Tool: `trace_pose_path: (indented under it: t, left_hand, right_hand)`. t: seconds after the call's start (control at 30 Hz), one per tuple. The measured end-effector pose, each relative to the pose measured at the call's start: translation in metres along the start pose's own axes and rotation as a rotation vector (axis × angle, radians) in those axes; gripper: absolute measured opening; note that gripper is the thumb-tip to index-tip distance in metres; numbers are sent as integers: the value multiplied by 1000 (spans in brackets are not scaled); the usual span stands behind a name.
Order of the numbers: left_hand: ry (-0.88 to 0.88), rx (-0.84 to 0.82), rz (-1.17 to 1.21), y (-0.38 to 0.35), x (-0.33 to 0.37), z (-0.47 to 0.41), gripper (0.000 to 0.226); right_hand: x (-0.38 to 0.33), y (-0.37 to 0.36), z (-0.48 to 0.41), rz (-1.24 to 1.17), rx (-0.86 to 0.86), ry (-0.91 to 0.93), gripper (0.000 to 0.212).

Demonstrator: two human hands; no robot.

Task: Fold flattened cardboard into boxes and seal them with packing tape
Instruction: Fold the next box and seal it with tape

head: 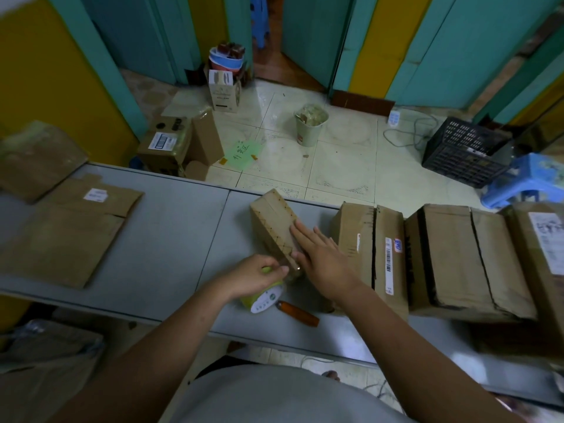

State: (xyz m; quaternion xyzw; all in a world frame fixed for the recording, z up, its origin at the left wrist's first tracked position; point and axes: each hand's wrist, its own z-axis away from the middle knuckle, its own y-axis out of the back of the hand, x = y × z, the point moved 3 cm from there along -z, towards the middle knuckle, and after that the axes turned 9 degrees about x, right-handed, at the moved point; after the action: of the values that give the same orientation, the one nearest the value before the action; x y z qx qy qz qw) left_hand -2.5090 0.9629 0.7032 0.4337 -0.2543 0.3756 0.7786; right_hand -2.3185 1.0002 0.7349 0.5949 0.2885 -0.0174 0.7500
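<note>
A small folded cardboard box (271,221) stands on the grey table (177,227) in the middle. My right hand (317,254) lies flat on the box's near top, fingers straight. My left hand (256,274) grips a green and white tape roll (262,297) at the box's near end. A strip of clear tape appears to run from the roll onto the box. Flattened cardboard (70,236) lies at the table's left.
An orange-handled cutter (297,312) lies near the table's front edge. Folded boxes (451,257) line the table's right side. Beyond the table stand a bin (309,123), a black crate (464,151), a blue stool (525,181) and floor boxes (171,145).
</note>
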Motion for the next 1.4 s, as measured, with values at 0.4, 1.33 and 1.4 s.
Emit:
trace_pose_path:
  t: [0.4, 1.33, 1.4]
  left_hand:
    - [-196, 201, 288, -17, 2, 2, 74]
    - [-168, -92, 98, 18, 23, -2, 89]
    - [-160, -82, 112, 19, 23, -1, 87]
  right_hand:
    - [-16, 12, 44, -286, 402, 72, 41]
    - [16, 36, 183, -538, 13, -347, 20]
    - [0, 52, 178, -702, 73, -381, 24]
